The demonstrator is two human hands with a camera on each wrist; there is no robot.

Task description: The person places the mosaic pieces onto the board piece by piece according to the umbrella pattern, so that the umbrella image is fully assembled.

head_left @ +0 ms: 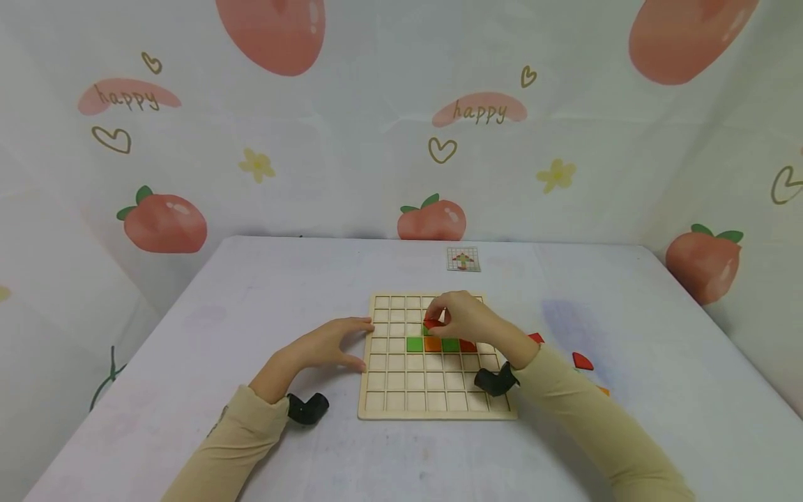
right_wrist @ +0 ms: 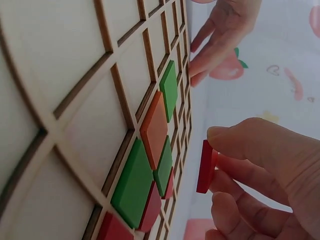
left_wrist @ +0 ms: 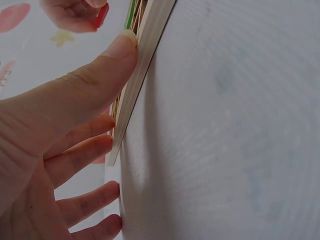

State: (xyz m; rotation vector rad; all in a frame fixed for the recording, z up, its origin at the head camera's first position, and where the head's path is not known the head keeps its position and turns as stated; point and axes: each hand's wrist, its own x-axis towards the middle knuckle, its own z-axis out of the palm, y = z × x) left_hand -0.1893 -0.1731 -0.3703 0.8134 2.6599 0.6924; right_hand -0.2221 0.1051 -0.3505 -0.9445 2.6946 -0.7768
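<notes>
A wooden grid board (head_left: 395, 401) lies on the table. My right hand (head_left: 461, 317) pinches a small red tile (right_wrist: 204, 167) between thumb and fingers, held just above the board's upper middle. Below it, one row holds a green tile (head_left: 415, 344), an orange tile (head_left: 433, 344), another green tile (right_wrist: 132, 185) and a red tile (head_left: 468, 346). A further green tile (right_wrist: 164, 165) sits in the row above, with red beside it. At the board's left edge, my left hand (head_left: 320, 345) has its thumb and fingertips against the rim, fingers spread.
Behind the board lies a small card (head_left: 463, 259) printed with a coloured grid pattern. Loose pieces lie to the right, among them a red rounded piece (head_left: 583, 361) and an orange piece (head_left: 604, 391) partly behind the right sleeve. A printed cloth (head_left: 351, 139) hangs behind the table.
</notes>
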